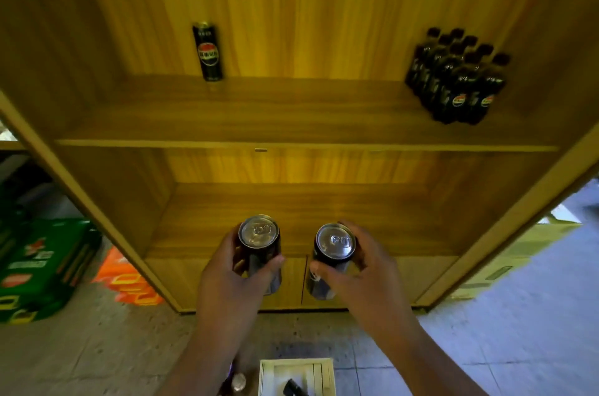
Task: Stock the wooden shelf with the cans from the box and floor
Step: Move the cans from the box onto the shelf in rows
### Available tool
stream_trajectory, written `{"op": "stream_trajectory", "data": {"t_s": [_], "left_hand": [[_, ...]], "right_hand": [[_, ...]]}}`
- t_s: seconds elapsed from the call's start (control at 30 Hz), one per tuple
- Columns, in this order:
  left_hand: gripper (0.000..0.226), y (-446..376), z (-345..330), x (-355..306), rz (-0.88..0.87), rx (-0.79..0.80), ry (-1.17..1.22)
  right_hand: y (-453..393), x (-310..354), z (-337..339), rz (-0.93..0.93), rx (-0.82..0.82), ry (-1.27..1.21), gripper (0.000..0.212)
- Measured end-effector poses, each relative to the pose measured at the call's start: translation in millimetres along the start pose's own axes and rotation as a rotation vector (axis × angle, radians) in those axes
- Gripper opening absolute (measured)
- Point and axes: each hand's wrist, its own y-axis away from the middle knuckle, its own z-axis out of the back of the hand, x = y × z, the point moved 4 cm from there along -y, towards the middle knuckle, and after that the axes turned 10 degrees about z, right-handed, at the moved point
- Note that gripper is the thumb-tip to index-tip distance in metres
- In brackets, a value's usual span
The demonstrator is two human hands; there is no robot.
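Observation:
My left hand [227, 272] grips a dark can [259, 230] upright, its silver top facing me. A second dark can [335, 240] is upright in the grip of my right hand [366, 269]. Both cans are held side by side in front of the lower board of the wooden shelf [291, 217]. One tall black can [207, 52] stands alone at the back left of the upper board [259, 123]. At the bottom edge a white box [296, 376] lies on the floor with a dark can [293, 389] inside. Another can's top [238, 382] shows on the floor beside my left forearm.
A cluster of several dark bottles [457, 78] stands at the right of the upper board. Green crates [42, 266] and orange packs [129, 282] sit on the floor left of the shelf. A pale carton [518, 253] lies to its right.

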Motion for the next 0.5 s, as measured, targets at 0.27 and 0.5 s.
{"op": "stream_trajectory", "data": {"t_s": [0.27,0.5], "left_hand": [[0.068,24,31,-94,-0.080,-0.043,-0.007],[0.068,9,60,-148,-0.111,-0.062,0.009]], "right_hand": [[-25,91,42,0.084,0.028,-0.042,0.073],[-57,138,42,0.092,0.050,-0.122,0.059]]}}
